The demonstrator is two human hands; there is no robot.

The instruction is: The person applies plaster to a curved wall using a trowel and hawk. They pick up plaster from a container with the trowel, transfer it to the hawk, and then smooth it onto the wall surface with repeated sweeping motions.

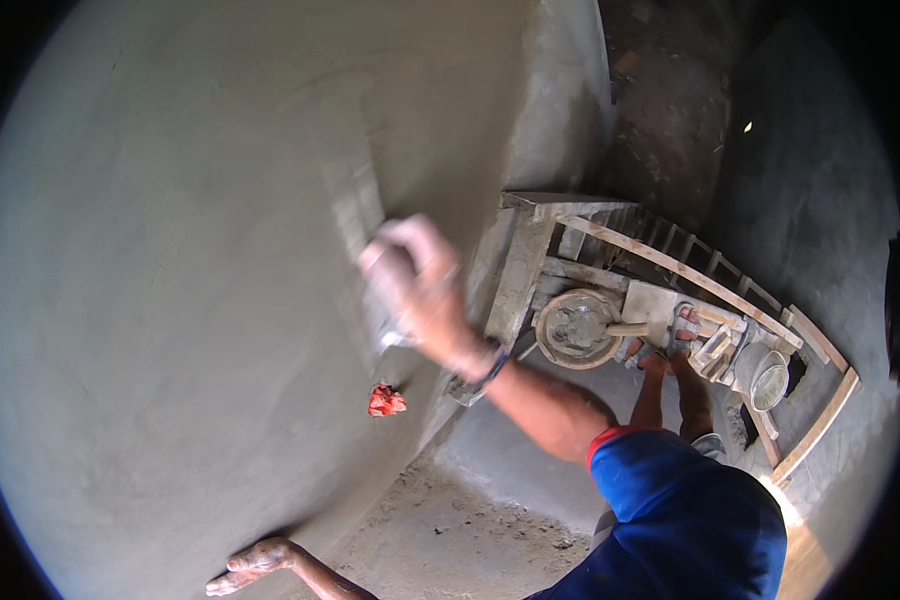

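Note:
My right hand [420, 290], blurred by motion, is closed around the handle of a plastering trowel [354, 205]. The trowel's long blade is smeared too and lies along the grey plastered wall [190, 250]; its handle is mostly hidden in my fist. Down at the lower left, my left hand [255, 565] is open, fingers stretched out, next to the wall's surface and holding nothing. Just below the trowel, a crumpled red piece [387, 401] sticks out of the wall.
My feet stand on a wooden scaffold with a rail [690, 275]. On it are a round basin [578, 328] of wet mortar, a wooden float [713, 350] and a bucket [767, 385]. A rough ledge [450, 540] strewn with mortar crumbs runs below the wall.

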